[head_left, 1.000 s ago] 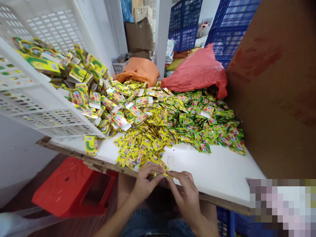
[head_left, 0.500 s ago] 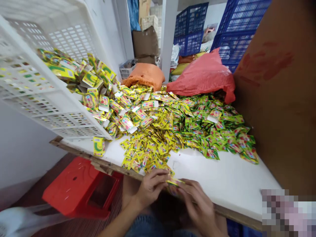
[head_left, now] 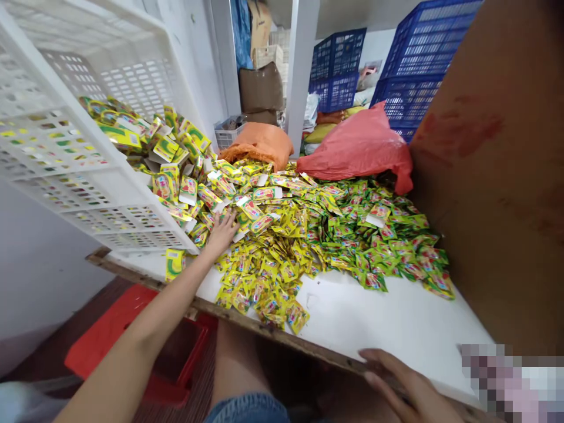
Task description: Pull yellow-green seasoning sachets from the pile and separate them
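My left hand [head_left: 222,234] reaches onto the pile of small yellow boxes [head_left: 187,191], its fingers spread on a box with a white flap. Those boxes spill from a tipped white crate [head_left: 83,170]. My right hand [head_left: 399,382] is at the table's front edge, fingers apart, with nothing seen in it. Yellow sachets [head_left: 268,264] lie in a heap in the middle. Green sachets [head_left: 370,241] are heaped to their right. One yellow box [head_left: 175,264] stands by the crate's lower corner.
An orange sack [head_left: 259,144] and a red bag [head_left: 359,144] lie behind the heaps. A large cardboard box [head_left: 493,194] walls off the right side. Blue crates [head_left: 409,76] are stacked at the back. Below the table's left edge is a red stool [head_left: 110,335].
My left hand has moved forward and left onto the boxes. My right hand has shifted right and opened. The small packet between my hands is no longer there.
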A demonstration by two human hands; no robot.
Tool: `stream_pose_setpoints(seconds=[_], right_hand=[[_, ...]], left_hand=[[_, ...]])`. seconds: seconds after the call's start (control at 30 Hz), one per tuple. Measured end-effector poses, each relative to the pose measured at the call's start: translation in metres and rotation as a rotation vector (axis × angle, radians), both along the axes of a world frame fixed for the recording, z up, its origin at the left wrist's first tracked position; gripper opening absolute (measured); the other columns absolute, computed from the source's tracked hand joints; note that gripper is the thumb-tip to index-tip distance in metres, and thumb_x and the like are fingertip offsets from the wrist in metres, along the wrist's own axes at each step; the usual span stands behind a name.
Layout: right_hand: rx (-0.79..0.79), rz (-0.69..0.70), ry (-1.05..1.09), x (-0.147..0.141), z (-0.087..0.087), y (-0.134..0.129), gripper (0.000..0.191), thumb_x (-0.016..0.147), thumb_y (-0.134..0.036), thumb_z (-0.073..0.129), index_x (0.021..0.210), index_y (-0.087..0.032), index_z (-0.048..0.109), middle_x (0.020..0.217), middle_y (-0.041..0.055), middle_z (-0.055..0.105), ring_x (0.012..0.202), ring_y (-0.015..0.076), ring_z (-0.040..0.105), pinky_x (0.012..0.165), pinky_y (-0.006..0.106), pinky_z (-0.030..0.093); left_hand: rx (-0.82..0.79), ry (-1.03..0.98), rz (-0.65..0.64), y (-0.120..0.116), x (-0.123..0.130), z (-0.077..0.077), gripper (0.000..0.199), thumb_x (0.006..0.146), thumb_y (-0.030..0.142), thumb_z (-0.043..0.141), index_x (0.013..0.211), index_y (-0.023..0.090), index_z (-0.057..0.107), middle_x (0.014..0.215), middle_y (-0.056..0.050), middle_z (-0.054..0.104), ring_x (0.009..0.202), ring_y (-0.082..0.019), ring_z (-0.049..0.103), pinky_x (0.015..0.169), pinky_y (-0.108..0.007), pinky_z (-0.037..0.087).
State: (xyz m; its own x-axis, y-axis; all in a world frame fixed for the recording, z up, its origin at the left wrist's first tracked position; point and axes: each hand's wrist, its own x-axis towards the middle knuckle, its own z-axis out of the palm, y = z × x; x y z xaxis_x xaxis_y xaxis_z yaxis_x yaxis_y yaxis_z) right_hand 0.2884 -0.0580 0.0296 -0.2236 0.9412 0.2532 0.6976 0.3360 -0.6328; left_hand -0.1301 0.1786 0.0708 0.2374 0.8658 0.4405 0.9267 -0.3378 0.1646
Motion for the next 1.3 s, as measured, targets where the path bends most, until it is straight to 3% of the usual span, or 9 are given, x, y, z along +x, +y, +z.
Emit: stream_pose_setpoints(seconds=[0.13,0.27,0.4,0.5,0.67,0.83,0.93,1.07,1.3], right_hand=[[-0.022,-0.009,0.057,-0.036,0.000,0.029,0.020,0.086,-0.036,0.050,0.092,-0.024,0.065,0.086,0.0035,0.071,0.075,0.0179,0.067,0.066,0.026,0.055],[0.133,-0.238,0.023,-0.031,-0.014,0.079,0.026,0.086,-0.038,0.047,0.096,-0.019,0.061,0.093,0.0071,0.066,0.082,0.0211,0.062,0.071,0.035,0.052],[0.263,-0.379,-0.097,-0.024,-0.028,0.149,0.051,0.080,-0.043,0.053,0.124,-0.018,0.047,0.128,0.0151,0.047,0.119,0.0323,0.040,0.093,0.055,0.036],[0.240,-0.262,-0.207,-0.036,-0.033,0.179,0.045,0.079,-0.039,0.057,0.120,-0.022,0.051,0.134,0.0127,0.040,0.125,0.0336,0.032,0.093,0.056,0.034],[0.221,-0.060,-0.251,-0.042,-0.037,0.141,0.015,0.076,-0.021,0.057,0.089,-0.023,0.065,0.127,0.0057,0.050,0.122,0.0300,0.035,0.094,0.052,0.036],[0.142,0.136,-0.211,-0.016,-0.027,0.078,0.026,0.075,-0.010,0.049,0.089,-0.025,0.065,0.123,0.0045,0.056,0.123,0.0269,0.039,0.094,0.051,0.039],[0.087,0.133,-0.210,0.002,-0.018,0.061,0.038,0.068,-0.003,0.042,0.090,-0.025,0.065,0.122,0.0040,0.057,0.123,0.0256,0.042,0.096,0.053,0.036],[0.087,0.053,-0.250,0.025,-0.006,0.057,0.041,0.059,-0.001,0.037,0.080,-0.024,0.064,0.114,0.0017,0.061,0.119,0.0239,0.045,0.098,0.052,0.028],[0.143,-0.136,-0.237,0.004,0.006,0.086,0.018,0.085,-0.027,0.045,0.092,-0.022,0.060,0.092,0.0041,0.067,0.089,0.0230,0.058,0.078,0.037,0.039]], left_hand=[[0.037,-0.062,0.004,0.003,0.000,0.012,0.022,0.078,0.006,0.047,0.094,0.015,0.059,0.113,-0.014,0.062,0.118,-0.026,0.047,0.105,-0.050,0.019],[0.093,-0.269,0.035,-0.035,0.020,0.011,0.017,0.082,0.027,0.052,0.095,0.016,0.054,0.099,-0.010,0.064,0.091,-0.022,0.059,0.087,-0.037,0.042],[-0.031,-0.971,-0.064,-0.089,0.063,0.001,0.020,0.078,0.031,0.058,0.090,0.018,0.049,0.090,-0.006,0.066,0.071,-0.016,0.061,0.068,-0.027,0.046],[-0.186,-1.269,-0.155,-0.117,0.091,-0.009,0.023,0.075,0.029,0.062,0.087,0.019,0.045,0.077,-0.002,0.066,0.070,-0.017,0.063,0.067,-0.028,0.047],[-0.327,-1.413,-0.125,-0.141,0.103,-0.027,0.026,0.073,0.027,0.065,0.089,0.018,0.048,0.074,-0.001,0.067,0.069,-0.017,0.064,0.070,-0.028,0.048],[-0.442,-1.472,-0.091,-0.156,0.106,-0.045,0.028,0.071,0.027,0.067,0.091,0.018,0.050,0.075,0.000,0.068,0.068,-0.016,0.064,0.066,-0.027,0.048],[-0.506,-1.485,-0.081,-0.159,0.114,-0.052,0.034,0.071,0.029,0.067,0.098,0.018,0.050,0.078,-0.001,0.069,0.070,-0.017,0.065,0.067,-0.029,0.050],[-0.517,-1.440,-0.033,-0.159,0.123,-0.055,0.041,0.069,0.033,0.069,0.103,0.017,0.053,0.083,-0.004,0.071,0.079,-0.020,0.067,0.075,-0.032,0.051],[-0.736,-1.339,-0.114,-0.166,0.145,-0.044,0.035,0.064,0.035,0.073,0.090,0.014,0.065,0.087,-0.009,0.072,0.081,-0.023,0.067,0.079,-0.036,0.052]])
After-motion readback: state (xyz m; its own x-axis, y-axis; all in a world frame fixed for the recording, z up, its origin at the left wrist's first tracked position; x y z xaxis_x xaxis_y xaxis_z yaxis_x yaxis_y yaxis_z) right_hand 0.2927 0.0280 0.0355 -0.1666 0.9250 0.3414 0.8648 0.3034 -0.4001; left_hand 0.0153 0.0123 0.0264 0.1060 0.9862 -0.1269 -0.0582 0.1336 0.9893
